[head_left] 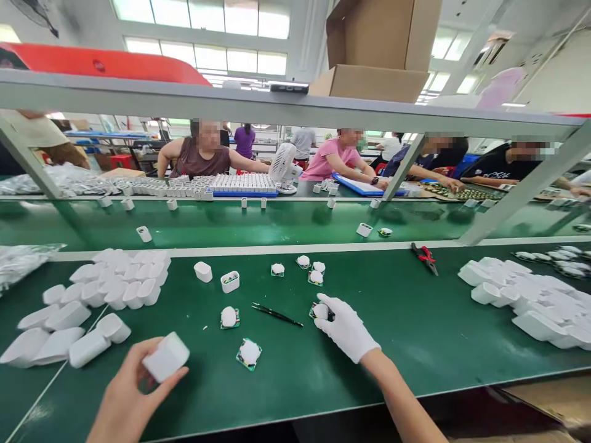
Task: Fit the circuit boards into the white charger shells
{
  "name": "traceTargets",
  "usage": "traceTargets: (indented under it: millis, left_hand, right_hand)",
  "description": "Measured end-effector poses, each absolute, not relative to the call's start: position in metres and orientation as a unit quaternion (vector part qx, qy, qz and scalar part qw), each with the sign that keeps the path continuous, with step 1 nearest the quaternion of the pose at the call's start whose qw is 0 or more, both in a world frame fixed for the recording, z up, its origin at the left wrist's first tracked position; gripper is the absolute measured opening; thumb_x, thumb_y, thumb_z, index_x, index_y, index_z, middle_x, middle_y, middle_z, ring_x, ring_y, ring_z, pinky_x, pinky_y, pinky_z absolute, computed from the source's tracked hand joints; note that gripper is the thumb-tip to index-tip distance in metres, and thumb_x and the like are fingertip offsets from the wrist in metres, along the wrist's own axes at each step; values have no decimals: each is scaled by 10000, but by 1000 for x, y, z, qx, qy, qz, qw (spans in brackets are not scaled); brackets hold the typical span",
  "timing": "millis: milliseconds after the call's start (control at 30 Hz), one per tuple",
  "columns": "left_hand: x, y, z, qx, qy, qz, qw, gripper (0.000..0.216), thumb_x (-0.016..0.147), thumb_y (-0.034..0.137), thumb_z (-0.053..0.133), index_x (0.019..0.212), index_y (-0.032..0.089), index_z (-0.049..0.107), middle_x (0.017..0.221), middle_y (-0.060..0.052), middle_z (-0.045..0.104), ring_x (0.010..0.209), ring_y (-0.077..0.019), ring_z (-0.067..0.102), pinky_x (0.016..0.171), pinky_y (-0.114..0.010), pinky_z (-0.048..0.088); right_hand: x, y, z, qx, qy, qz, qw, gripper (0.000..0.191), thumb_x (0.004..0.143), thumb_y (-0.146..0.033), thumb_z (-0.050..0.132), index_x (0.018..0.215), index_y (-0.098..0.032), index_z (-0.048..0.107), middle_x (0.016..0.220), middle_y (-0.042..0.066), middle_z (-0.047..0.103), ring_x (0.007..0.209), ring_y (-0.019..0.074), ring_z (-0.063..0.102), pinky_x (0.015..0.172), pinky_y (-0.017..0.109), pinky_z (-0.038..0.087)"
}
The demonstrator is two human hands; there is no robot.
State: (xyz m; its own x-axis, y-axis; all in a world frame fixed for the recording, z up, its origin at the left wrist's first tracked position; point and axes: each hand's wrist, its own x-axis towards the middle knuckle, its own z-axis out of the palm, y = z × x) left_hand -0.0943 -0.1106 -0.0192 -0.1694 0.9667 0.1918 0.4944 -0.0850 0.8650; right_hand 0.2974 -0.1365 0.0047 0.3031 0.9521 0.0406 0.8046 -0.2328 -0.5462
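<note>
My bare left hand [132, 384] holds a white plastic housing [168, 357] between thumb and fingers, tilted above the green bench. My right hand [344, 326], in a white glove, pinches a small circuit board [318, 311] with a white round pad, low over the bench. Black tweezers [277, 314] lie between the two hands. Nearby are loose boards, one [249, 352] in front, another [229, 317] behind it, and several farther back. Two white housings stand beyond the tweezers; in the nearer one [230, 282] parts show through its open top.
Many white housings [115, 277] crowd the left side, and another heap [530, 301] covers the right. Red-handled pliers [425, 258] rest near the bench's back strip. A green belt [277, 224] carrying a few pieces runs behind, under a shelf frame [277, 101]. Co-workers sit beyond it.
</note>
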Motion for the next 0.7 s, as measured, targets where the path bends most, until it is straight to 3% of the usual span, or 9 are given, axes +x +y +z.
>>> traceTargets:
  millis: [100, 200, 267, 333, 433, 500, 600, 700]
  left_hand:
    - [-48, -89, 14, 693, 528, 370, 325, 393, 719, 425, 641, 1085, 323, 537, 990, -24, 627, 816, -221, 614, 721, -322, 525]
    - [-13, -60, 31, 725, 406, 381, 404, 486, 761, 319, 618, 1225, 309, 474, 1139, -66, 566, 883, -209, 604, 763, -301, 519]
    - [4, -44, 32, 701, 353, 398, 474, 598, 747, 262, 625, 1301, 302, 406, 1114, -73, 555, 781, -179, 592, 673, -279, 520]
    - [16, -35, 28, 679, 315, 408, 522, 529, 742, 236, 625, 1250, 261, 479, 1028, -65, 569, 735, -159, 560, 642, -267, 496]
    - [19, -34, 20, 635, 286, 406, 592, 371, 764, 247, 618, 1130, 195, 585, 1018, -67, 581, 829, -171, 540, 704, -277, 465]
    - [14, -38, 16, 582, 286, 412, 640, 379, 785, 263, 608, 1158, 200, 582, 1073, -68, 586, 908, -186, 528, 766, -290, 446]
    - [8, -45, 10, 497, 271, 425, 706, 405, 815, 289, 584, 1218, 250, 559, 1130, -53, 580, 972, -187, 508, 836, -296, 413]
    - [8, -48, 8, 429, 236, 439, 754, 391, 837, 330, 552, 1223, 272, 559, 1058, -43, 590, 887, -161, 512, 780, -274, 424]
  right_hand:
    - [283, -115, 21, -782, -557, 152, 236, 338, 669, -191, 526, 988, -223, 634, 802, 27, 690, 802, 210, 646, 747, 324, 490]
    - [263, -89, 51, -724, -600, 219, 262, 168, 660, -187, 534, 816, -211, 592, 671, 4, 656, 650, 174, 636, 661, 304, 502]
    - [246, -73, 67, -649, -632, 280, 317, 193, 608, -172, 589, 797, -203, 567, 712, 1, 658, 678, 167, 642, 683, 302, 514]
    - [230, -62, 69, -573, -644, 320, 393, 284, 565, -152, 627, 840, -200, 573, 822, 13, 668, 765, 172, 648, 748, 319, 519]
    - [217, -56, 51, -492, -607, 358, 512, 354, 559, -157, 666, 905, -207, 610, 1005, 50, 641, 898, 197, 634, 806, 356, 519]
    - [214, -59, 34, -461, -563, 388, 565, 385, 571, -168, 698, 948, -219, 641, 1101, 70, 612, 975, 220, 617, 838, 378, 517]
    - [212, -71, 19, -437, -521, 421, 601, 410, 622, -177, 718, 1022, -236, 650, 1083, 82, 634, 972, 237, 626, 846, 412, 523]
    - [206, -86, 20, -425, -512, 398, 632, 409, 646, -153, 724, 1036, -242, 642, 1009, 85, 673, 884, 235, 654, 761, 390, 562]
